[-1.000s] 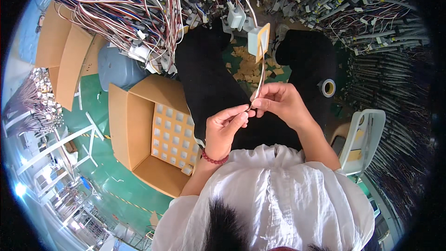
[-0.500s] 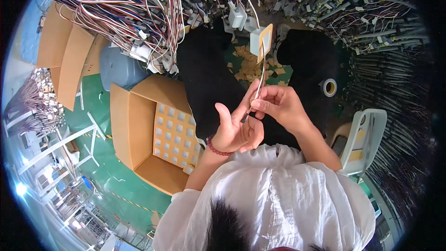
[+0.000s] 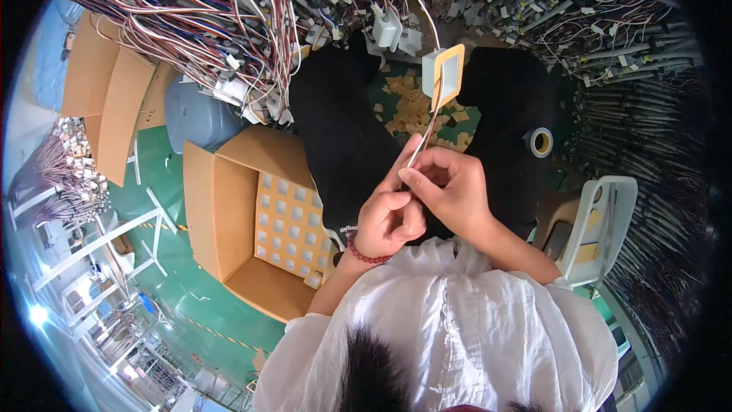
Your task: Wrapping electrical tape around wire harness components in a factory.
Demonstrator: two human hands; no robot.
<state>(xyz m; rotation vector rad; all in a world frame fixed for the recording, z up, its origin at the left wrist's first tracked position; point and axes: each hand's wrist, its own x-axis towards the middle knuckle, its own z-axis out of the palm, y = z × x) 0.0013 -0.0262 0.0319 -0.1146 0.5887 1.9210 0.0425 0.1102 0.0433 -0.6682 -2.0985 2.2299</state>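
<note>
A small white plastic box (image 3: 431,75) with a tan rim hangs in front of me, open side facing right. Thin white and brown wires (image 3: 433,123) run out of it down to my hands. My right hand (image 3: 454,185) pinches these wires between thumb and fingers. Against it, my left hand (image 3: 391,214) has its thumb and fingers curled in on the wires' lower end, its index finger lying along them. The wire tips are hidden between the hands. Above the box, a white wire (image 3: 427,11) leads up to the hanging bundles.
Dense bundles of wires and cables (image 3: 191,23) hang along the far side and right. At left stands an open cardboard box (image 3: 221,214) holding rows of white pieces. Tan scraps (image 3: 412,111) litter the green floor. A tape roll (image 3: 540,143) and white chair (image 3: 610,221) are at right.
My left thumb and fingers have closed in, and the dark wire end is now covered. The white box has shifted slightly right and turned to show more of its open side.
</note>
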